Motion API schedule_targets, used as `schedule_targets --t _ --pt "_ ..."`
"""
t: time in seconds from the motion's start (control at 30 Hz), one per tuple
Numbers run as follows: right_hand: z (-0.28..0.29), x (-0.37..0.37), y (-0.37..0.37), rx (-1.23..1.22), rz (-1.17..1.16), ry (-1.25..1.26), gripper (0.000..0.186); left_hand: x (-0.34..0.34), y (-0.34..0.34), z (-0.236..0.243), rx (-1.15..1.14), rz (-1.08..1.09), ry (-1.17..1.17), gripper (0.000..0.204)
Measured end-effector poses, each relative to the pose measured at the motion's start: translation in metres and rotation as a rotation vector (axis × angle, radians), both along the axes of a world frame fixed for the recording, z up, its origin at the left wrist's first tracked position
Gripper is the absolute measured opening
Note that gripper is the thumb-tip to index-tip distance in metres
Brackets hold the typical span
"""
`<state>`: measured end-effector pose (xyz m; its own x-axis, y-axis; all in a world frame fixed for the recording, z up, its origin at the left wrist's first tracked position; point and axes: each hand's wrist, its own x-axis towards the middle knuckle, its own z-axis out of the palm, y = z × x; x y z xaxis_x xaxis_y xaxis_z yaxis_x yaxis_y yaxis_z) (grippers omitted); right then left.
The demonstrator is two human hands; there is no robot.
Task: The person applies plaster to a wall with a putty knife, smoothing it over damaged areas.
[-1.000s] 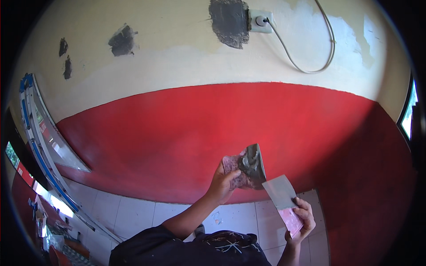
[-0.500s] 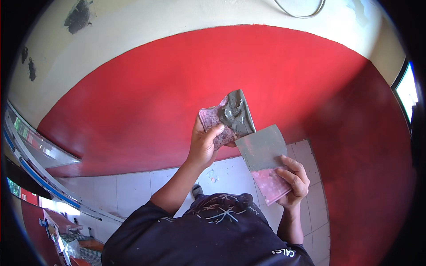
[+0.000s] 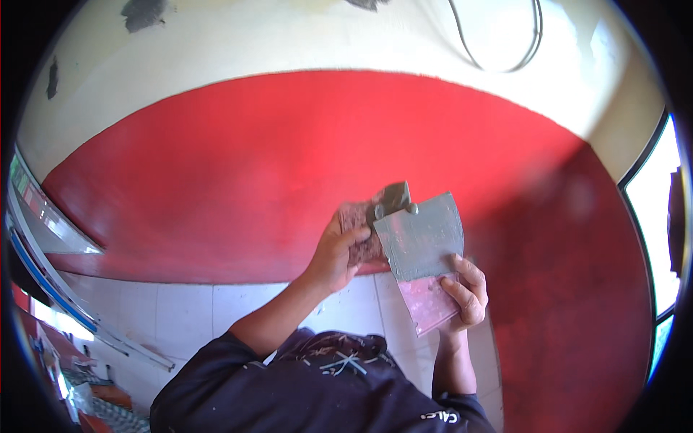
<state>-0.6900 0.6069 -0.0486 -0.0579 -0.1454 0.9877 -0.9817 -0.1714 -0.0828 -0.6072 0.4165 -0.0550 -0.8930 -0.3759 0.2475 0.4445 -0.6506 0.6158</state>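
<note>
My left hand [image 3: 336,249] is closed around a pink putty knife [image 3: 357,213], stained and worn, with wet grey filler [image 3: 394,196] on its blade. In my right hand [image 3: 468,292] is a second pink putty knife [image 3: 427,299], its wide flat blade coated with a thin grey film. The right blade overlaps the left one and hides much of it. A small lump of filler clings at the right blade's far edge. My right fingers lie over the pink handle part, with the thumb out of sight behind it.
Ahead stands a wall, red below [image 3: 289,144] and cream above, with dark grey patches [image 3: 143,14] on the cream part. A cable loop [image 3: 505,65] hangs there. A metal ladder-like frame [image 3: 65,303] leans at left, near clutter. White floor tiles [image 3: 180,310] lie below.
The right putty knife has slid over the left one's blade, covering most of the filler. The left putty knife sits lower in view. My head view has shifted, showing more of the upper wall.
</note>
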Motion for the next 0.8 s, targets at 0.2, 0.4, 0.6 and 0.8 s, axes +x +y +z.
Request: schedule_targets --t 0.2,0.4,0.6,0.8 --pt "0.126 0.004 -0.057 -0.229 0.071 -0.105 0.014 0.042 -0.019 -0.011 0.069 -0.060 -0.142 0.048" --pt "0.320 -0.051 -0.135 0.058 0.117 -0.304 0.012 0.079 -0.092 -0.011 0.021 -0.004 -0.185 0.050" --pt "0.406 -0.109 -0.205 0.220 0.148 -0.304 0.020 0.120 -0.147 -0.031 0.155 0.163 -0.191 0.052" --pt "0.396 -0.131 -0.269 0.237 0.151 -0.368 0.018 0.143 -0.202 -0.038 0.151 0.251 -0.192 0.052"
